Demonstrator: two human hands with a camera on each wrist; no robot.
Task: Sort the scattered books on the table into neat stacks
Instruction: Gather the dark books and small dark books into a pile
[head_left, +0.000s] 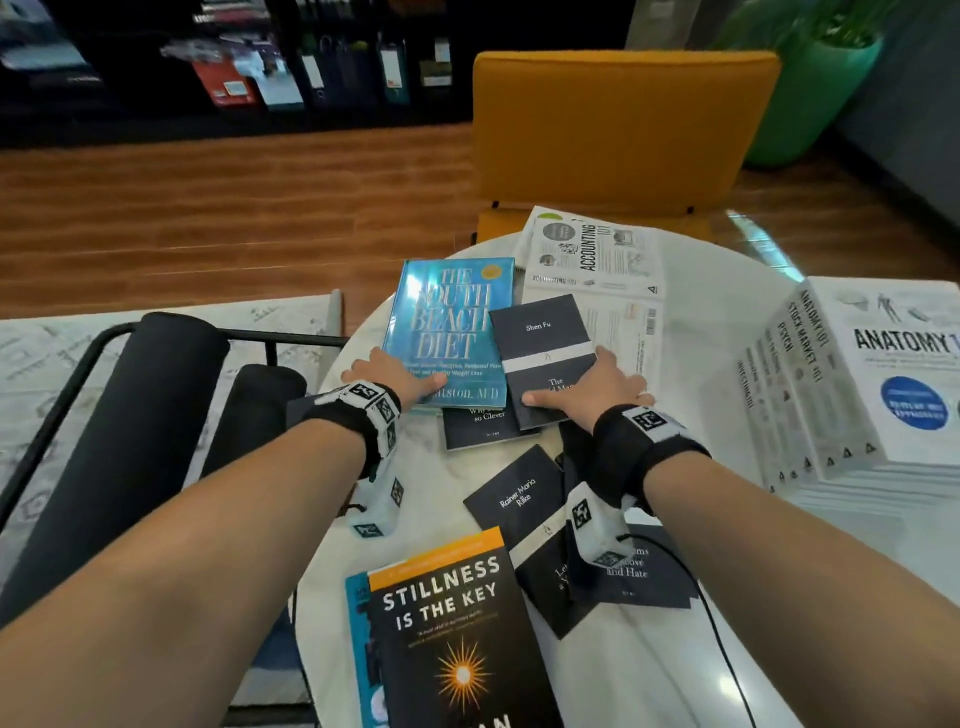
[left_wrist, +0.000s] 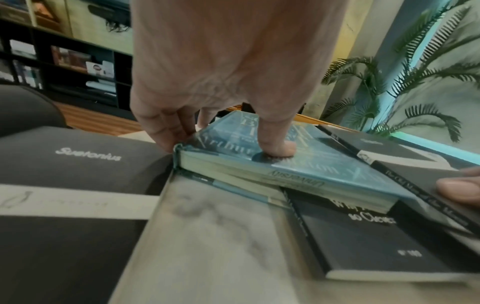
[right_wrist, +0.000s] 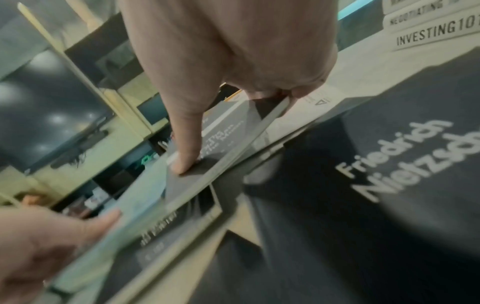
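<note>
A blue hardback, The South Beach Diet (head_left: 452, 322) (left_wrist: 324, 164), lies on other books at the far side of the round white table (head_left: 701, 649). My left hand (head_left: 387, 382) (left_wrist: 228, 72) pinches its near left corner, thumb on the cover and fingers curled at the spine. A thin black Shen Fu paperback (head_left: 545, 343) (right_wrist: 226, 144) overlaps the blue book's right edge. My right hand (head_left: 587, 387) (right_wrist: 221, 51) grips it, thumb on the cover, fingers round its right edge. Another black booklet, "so Clever" (head_left: 478, 431), lies under both.
Black booklets (head_left: 519, 499) and Stillness Is the Key (head_left: 452, 623) lie near me. Accounting 101 (head_left: 597, 254) lies open at the back. A neat white stack topped by Anatomy 101 (head_left: 857, 374) stands at the right. An orange chair (head_left: 613, 130) is beyond, a black chair (head_left: 130, 405) at the left.
</note>
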